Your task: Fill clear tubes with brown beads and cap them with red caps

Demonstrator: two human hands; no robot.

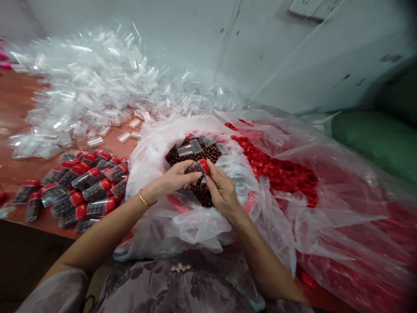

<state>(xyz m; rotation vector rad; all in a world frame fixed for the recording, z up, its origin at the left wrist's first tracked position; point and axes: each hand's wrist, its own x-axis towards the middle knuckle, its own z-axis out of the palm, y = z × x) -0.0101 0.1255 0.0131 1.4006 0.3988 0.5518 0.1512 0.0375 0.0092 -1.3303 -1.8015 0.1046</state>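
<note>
Between my two hands is a small clear plastic container of dark beads with a red cap. My left hand is closed on its clear body, thumb along the near side. The fingers of my right hand press on the red cap. Below them a basin lined with a white plastic bag holds brown beads. Several clear empty containers lie on the beads.
Left on the reddish table lies a pile of filled, red-capped containers. Behind stands a large heap of clear empty containers against the wall. At right, a transparent bag holds red caps; a green sack is beyond.
</note>
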